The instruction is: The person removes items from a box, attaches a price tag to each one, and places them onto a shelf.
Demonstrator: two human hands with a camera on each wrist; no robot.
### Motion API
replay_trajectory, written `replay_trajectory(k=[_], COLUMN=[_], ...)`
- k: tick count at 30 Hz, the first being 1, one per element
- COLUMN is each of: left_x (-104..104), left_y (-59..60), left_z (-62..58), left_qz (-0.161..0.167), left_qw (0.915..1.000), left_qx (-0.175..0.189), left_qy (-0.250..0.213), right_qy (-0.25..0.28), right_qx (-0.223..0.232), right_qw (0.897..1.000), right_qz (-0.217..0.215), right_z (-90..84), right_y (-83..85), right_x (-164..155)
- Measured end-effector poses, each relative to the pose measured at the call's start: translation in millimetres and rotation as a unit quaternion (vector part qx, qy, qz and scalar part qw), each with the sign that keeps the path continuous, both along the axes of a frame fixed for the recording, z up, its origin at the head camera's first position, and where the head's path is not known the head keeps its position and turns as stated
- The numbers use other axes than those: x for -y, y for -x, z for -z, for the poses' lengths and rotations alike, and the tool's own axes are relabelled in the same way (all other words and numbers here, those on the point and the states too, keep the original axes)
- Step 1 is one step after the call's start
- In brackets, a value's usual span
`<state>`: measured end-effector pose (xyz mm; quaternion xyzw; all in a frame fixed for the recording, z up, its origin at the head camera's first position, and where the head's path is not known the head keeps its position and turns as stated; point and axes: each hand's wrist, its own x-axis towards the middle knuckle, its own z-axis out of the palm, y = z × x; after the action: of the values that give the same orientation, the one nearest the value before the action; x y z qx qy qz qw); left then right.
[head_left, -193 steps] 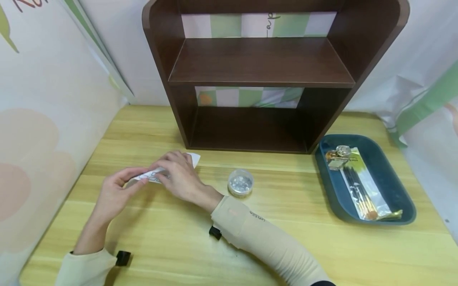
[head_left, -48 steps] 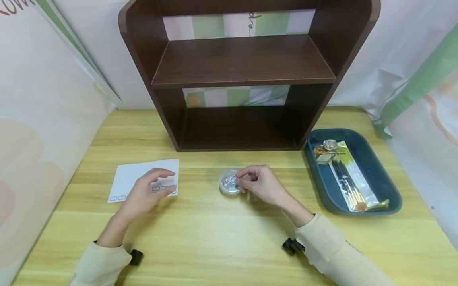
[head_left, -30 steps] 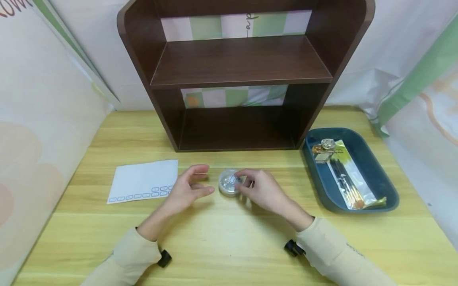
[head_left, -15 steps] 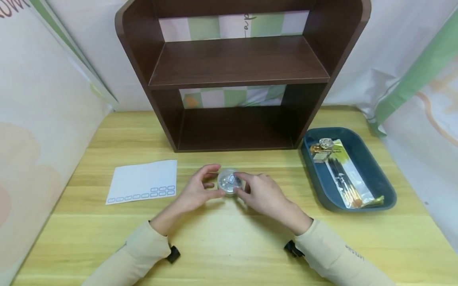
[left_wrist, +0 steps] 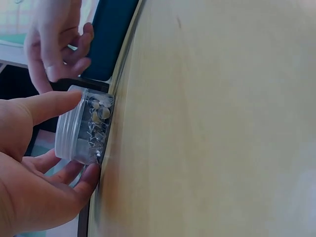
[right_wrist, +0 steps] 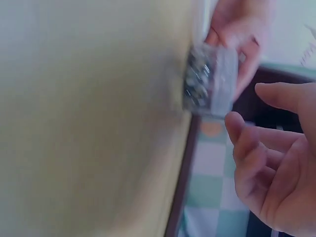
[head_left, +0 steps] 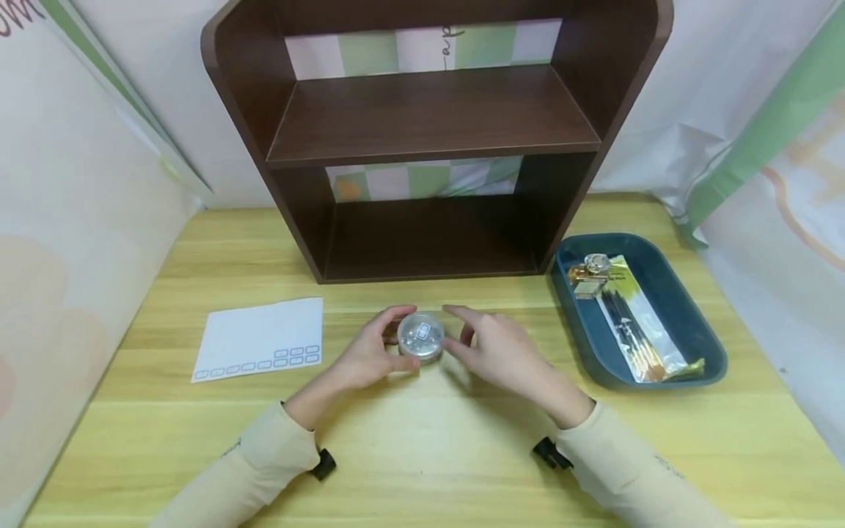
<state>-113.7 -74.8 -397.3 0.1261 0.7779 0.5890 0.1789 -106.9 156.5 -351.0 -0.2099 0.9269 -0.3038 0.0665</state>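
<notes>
— Pale wooden tabletop [head_left: 422, 455] runs under us, and nearest on it we have our two sleeved forearms coming in from the bottom corners. What have we got hold of?

— Our left hand [head_left: 365, 357] is curled round the small clear jar [head_left: 420, 339], thumb on one side of its wall and fingers on the other. The left wrist view shows the same: thumb on the ribbed lid, fingers under the far side, and small shiny pieces inside the jar [left_wrist: 85, 131], which sits on the wood.

— And our right hand [head_left: 503, 353]?

— It hovers just beside the jar on the right, fingers loosely spread and gripping nothing. In the right wrist view there is a gap between those fingers [right_wrist: 247, 143] and the jar [right_wrist: 210, 81], though that picture is blurred.

— Anything on the jar's lid?

— We see a small white label on top, seen from the head camera. What is printed on it is too small to tell.

— What lies around us?

— To the left, a white sticker sheet [head_left: 259, 339] lies flat, with little outlined labels along its near edge. To the right, well apart, sits a dark blue tray [head_left: 700, 345] holding a small glass bottle [head_left: 592, 273] and a clear packet of brushes [head_left: 637, 330].

— And farthest off?

— We face a dark brown shelf unit [head_left: 432, 132] at the back of the table, with white and green panels behind it.
</notes>
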Motion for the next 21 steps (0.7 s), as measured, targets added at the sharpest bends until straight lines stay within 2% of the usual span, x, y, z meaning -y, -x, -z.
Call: replay_trajectory(k=[4, 9, 12, 14, 16, 17, 19, 21], left_x=[0, 3, 4, 3, 2, 2, 1, 1], left_y=[0.6, 1.9, 2.2, 2.3, 2.4, 2.4, 2.5, 2.4], left_z=[2.1, 5.0, 4.4, 3.4, 2.5, 2.3, 2.2, 2.3], left_qz=[-0.004, 0.001, 0.007, 0.01, 0.011, 0.011, 0.013, 0.015], left_qw=[0.9999, 0.9999, 0.9999, 0.9998, 0.9996, 0.9996, 0.9994, 0.9993], left_qx=[-0.002, -0.001, -0.004, -0.006, -0.008, -0.008, -0.006, -0.005], left_qy=[0.01, 0.012, 0.015, 0.019, 0.023, 0.026, 0.031, 0.035], right_qy=[0.06, 0.112, 0.155, 0.194, 0.238, 0.267, 0.348, 0.424], right_qx=[0.006, -0.025, -0.05, -0.067, -0.081, -0.083, -0.076, -0.081], right_qw=[0.998, 0.993, 0.986, 0.976, 0.962, 0.951, 0.918, 0.879], right_qz=[0.018, 0.031, 0.042, 0.069, 0.11, 0.134, 0.175, 0.204], right_z=[-11.3, -28.4, -41.6, -53.3, -65.9, -72.8, -86.1, -97.4], right_y=[10.6, 24.7, 32.9, 37.9, 44.3, 47.9, 55.7, 64.6], right_x=[-18, -44, -59, -70, -81, -87, -98, -108])
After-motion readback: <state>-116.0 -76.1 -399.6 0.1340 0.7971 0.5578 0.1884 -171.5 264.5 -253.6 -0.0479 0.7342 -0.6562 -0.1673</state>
